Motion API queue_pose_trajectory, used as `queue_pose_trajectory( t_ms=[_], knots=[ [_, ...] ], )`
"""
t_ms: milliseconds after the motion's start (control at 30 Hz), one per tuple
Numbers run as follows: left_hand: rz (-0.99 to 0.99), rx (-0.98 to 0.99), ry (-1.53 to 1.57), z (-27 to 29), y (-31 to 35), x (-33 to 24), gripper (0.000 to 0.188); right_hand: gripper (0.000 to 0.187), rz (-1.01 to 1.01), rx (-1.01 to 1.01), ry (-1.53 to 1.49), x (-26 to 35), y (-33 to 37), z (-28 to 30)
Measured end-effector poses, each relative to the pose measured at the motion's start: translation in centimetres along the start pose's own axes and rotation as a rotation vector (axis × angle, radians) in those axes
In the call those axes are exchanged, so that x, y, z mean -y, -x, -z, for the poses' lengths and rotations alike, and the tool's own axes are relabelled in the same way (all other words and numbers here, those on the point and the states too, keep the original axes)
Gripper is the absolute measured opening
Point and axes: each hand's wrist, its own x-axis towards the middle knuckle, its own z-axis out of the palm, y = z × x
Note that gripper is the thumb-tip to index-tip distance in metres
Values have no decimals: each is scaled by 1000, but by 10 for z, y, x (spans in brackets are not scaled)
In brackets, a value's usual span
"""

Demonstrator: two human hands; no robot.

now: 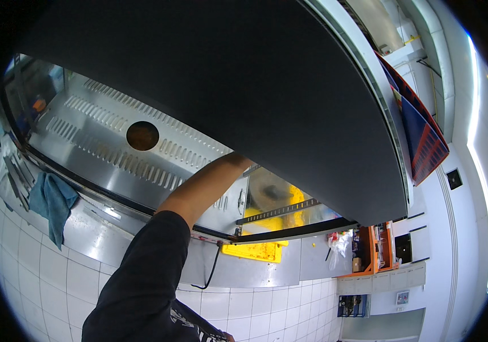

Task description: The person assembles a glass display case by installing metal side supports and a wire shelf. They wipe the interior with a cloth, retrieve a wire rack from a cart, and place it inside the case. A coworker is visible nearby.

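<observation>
Behind the big dark panel (244, 74), my left hand is hidden.
I can't tell if it grips anything, nor make out my right hand. My arm (204, 185) crosses the slotted metal sheet (158, 162) beside the panel, maybe to get around its edge. A blue cloth (53, 202) hangs nearby, perhaps kept handy.

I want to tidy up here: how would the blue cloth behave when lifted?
The cloth is probably floppy, as it droops in loose folds. It looks unlikely to roll, having no rigid shape. A nudge might make it slide down, since part already hangs past the counter's edge.
</observation>
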Motion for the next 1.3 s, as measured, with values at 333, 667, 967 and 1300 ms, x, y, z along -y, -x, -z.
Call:
queue_pose_trajectory(
  t_ms=[333,667,967,1300],
  knots=[
    [-59,34,-5,-12,-1,-3,25,50,-22,10,-116,85,18,17],
    [39,79,10,-26,18,5,29,56,-156,56,-204,-7,-82,-73],
    [-113,33,56,-28,19,11,29,51,632,-2,13,-45,-123,-189],
    [-121,23,5,-23,28,6,29,52,-2,25,-411,-72,-90,-221]
  ],
)
